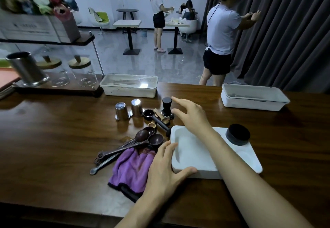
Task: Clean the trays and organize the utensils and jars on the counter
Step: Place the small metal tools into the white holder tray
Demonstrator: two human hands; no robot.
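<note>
1. The left hand [165, 167] lies spread on the near-left corner of the white tray [192, 156], thumb along the front rim and fingers on the side rim; it steadies rather than grips, probably so the tray does not slide on the tabletop [53, 138].
2. The purple cloth [130, 169] sits crumpled just beside that hand, touching the tray's left side (within easy reach for wiping, I judge).
3. The dark measuring spoons [142, 138] lie fanned in a loose heap by the cloth, bowls toward the tray; they look not yet sorted.
4. A black round lid [237, 134] rests on the tray's far right end.
5. The right hand [192, 115] reaches across the tray, open and empty, fingers extended toward the tamper [167, 109], not touching it; a pick-up seems the intent.
6. Two steel cups [129, 110] stand upside down left of the tamper.
7. Farther back, two lidded white boxes [129, 85] sit apart along the tabletop's rear edge, and glass jars [83, 72] with wooden lids stand beside a steel canister [26, 69] on a low stand.
</note>
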